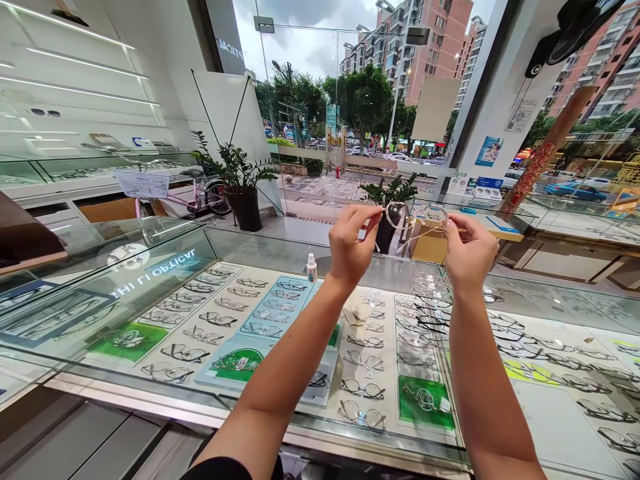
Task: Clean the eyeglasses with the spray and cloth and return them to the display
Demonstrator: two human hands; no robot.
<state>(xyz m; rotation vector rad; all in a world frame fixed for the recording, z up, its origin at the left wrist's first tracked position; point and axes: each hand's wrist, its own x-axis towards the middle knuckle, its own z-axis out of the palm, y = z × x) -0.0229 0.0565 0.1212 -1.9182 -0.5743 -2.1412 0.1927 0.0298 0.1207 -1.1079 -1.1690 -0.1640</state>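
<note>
A pair of thin-framed eyeglasses (399,216) with round clear lenses is held up in the air above the far edge of the glass display counter. My left hand (353,241) pinches one end of the frame between thumb and fingers. On the other side, my right hand (470,248) is closed on the opposite end. The thin temples show below and between the lenses. Below and left of my left hand, a small white bottle (311,268) stands upright on the glass. A crumpled pale cloth (356,309) lies on the counter, partly behind my left forearm.
Rows of eyeglasses (363,387) lie inside the glass display counter (240,248). Beyond it are a potted plant (246,180), a pink bicycle (175,193) and a glass door (300,120). A wooden desk (493,227) stands behind my right hand.
</note>
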